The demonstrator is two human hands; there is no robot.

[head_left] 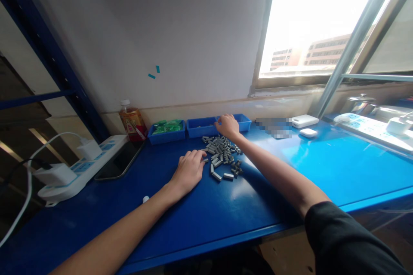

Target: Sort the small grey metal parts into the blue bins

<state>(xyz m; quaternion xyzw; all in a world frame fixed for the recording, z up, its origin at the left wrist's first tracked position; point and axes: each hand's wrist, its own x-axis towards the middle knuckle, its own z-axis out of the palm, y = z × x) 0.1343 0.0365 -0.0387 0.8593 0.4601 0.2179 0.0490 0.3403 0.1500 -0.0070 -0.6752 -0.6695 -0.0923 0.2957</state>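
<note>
A pile of small grey metal pieces, several of them like hex standoffs, lies on the blue table. At the pile's left edge rests my left hand, its fingers curled and closed; a small metal piece shows at the fingertips. My right hand reaches past the pile to two joined blue trays. Its fingers are pinched over the divider area, and whatever they hold is hidden. A few small pieces lie in the left tray; the right tray is partly covered by the hand.
A blue tray of green packets stands left of the joined trays, beside a drink bottle. Further left are a phone and a power strip. White devices and another power strip lie at the right.
</note>
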